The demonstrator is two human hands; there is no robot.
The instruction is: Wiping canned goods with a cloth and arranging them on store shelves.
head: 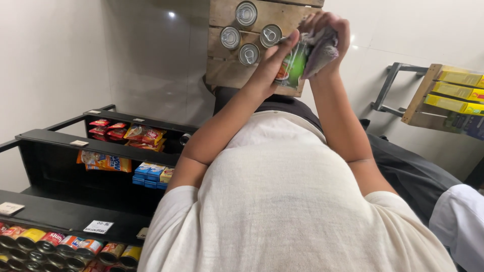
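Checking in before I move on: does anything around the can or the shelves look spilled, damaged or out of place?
Nothing stands out. The left hand holds a green-labelled can while the right hand presses a grey cloth on it. Four cans sit on the wooden crate, and the shelf cans lie in tidy rows.

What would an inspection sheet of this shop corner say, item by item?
Surface: wooden slatted crate on the pale tiled floor, four silver-topped tins standing on it.
Job's things: green-labelled tin held over the crate; grey cloth pressed against it.
Clutter: nothing seen.
Grip: left hand holds the tin; right hand clutches the cloth.
Cables: nothing seen.
Surroundings: black shelving with red snack packets, blue cartons and rows of lying cans; wooden rack of yellow boxes; another person's white sleeve.
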